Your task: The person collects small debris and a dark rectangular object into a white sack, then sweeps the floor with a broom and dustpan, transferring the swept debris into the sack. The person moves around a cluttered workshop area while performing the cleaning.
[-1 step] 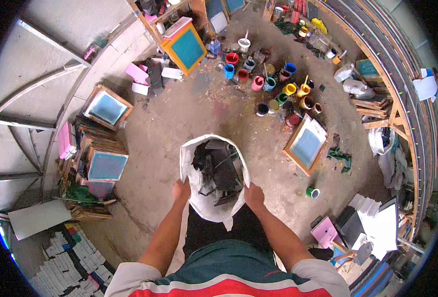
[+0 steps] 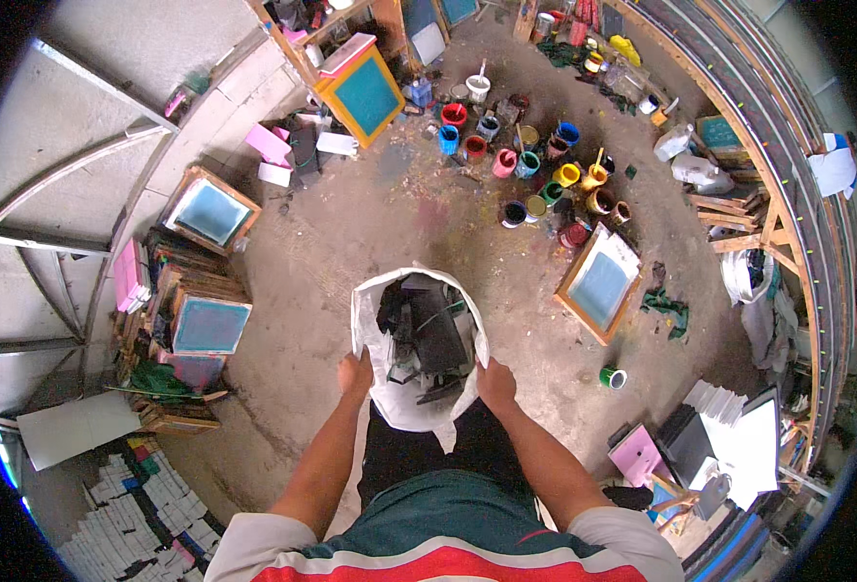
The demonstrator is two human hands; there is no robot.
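A white sack [image 2: 397, 412] is held with its mouth spread wide in front of my legs. Dark scraps and flat black pieces [image 2: 436, 339] lie inside it; the bottom is hidden beneath them. My left hand [image 2: 355, 373] is closed on the left edge of the sack's rim. On the opposite edge, my right hand [image 2: 497, 383] is closed round the rim too. Both forearms reach forward from the lower edge of the view.
Several open paint buckets [image 2: 527, 165] crowd the floor ahead. Right of the sack lies a wood-framed screen [image 2: 598, 281], with a green can [image 2: 612, 377] nearer me. Stacked frames [image 2: 211, 324] stand at left. White bundles [image 2: 128, 514] lie at lower left.
The sack's mouth has changed shape very slightly, its far rim dipping a little toward me. Both hands keep their hold in the same place.
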